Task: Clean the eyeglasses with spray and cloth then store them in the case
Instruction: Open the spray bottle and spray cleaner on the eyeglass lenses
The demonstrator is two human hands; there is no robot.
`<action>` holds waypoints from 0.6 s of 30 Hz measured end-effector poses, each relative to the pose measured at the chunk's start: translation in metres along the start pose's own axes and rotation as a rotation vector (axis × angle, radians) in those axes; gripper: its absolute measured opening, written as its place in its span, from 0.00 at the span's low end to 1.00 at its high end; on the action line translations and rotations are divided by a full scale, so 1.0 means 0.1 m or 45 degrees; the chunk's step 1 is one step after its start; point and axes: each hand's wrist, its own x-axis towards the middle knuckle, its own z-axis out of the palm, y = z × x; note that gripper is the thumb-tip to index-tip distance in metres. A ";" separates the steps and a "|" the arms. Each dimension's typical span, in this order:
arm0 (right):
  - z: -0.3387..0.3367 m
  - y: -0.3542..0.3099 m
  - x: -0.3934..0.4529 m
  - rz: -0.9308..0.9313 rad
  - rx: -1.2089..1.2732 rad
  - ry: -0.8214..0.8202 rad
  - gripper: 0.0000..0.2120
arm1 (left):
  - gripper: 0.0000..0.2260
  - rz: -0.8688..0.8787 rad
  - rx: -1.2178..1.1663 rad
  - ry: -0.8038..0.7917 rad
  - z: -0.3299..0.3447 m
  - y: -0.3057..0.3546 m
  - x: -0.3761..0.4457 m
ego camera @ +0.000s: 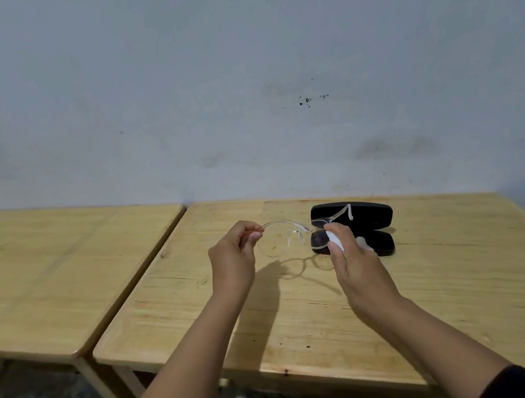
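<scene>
Wall: pale, scuffed, filling the upper half of the view, with a few dark specks right of centre.
Tables: two wooden tops side by side; work table (360,314) on the right, second table (59,278) to its left, a narrow gap between.
Case (361,217): black, hinged open, lying near the far edge of the work table, behind and just right of the right hand; lid raised toward the wall, lower half partly hidden by the fingers.
Left hand (232,266): curled, thumb and fingertips pinching the end of the left temple, holding the frame off the table.
Right hand (351,260): closed around a small white object (335,238) at the right lens; thumb on top; spray bottle or folded cloth, cannot tell which.
Eyeglasses (289,234): clear frame, held in the air between both hands, long axis running left to right, temples unfolded, right temple reaching back over the case; shadow of both rims on the wood just below.
Key relation: case lying beyond and right of the glasses, long axis roughly parallel to the frame; right hand nearer to it, almost touching.
Step, as judged: cleaning of the right lens under way; folding and storing not yet done.
Next move, as judged: temples to be folded first, then a short carry back and right into the open case.
</scene>
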 end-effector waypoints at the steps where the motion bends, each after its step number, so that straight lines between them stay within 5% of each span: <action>1: -0.02 0.00 0.00 -0.004 -0.016 -0.006 0.16 | 0.09 -0.001 -0.005 -0.005 0.02 0.01 0.00; 18: 0.05 0.07 0.10 -0.038 -0.165 0.071 0.15 | 0.06 0.000 -0.045 -0.034 0.17 0.13 -0.01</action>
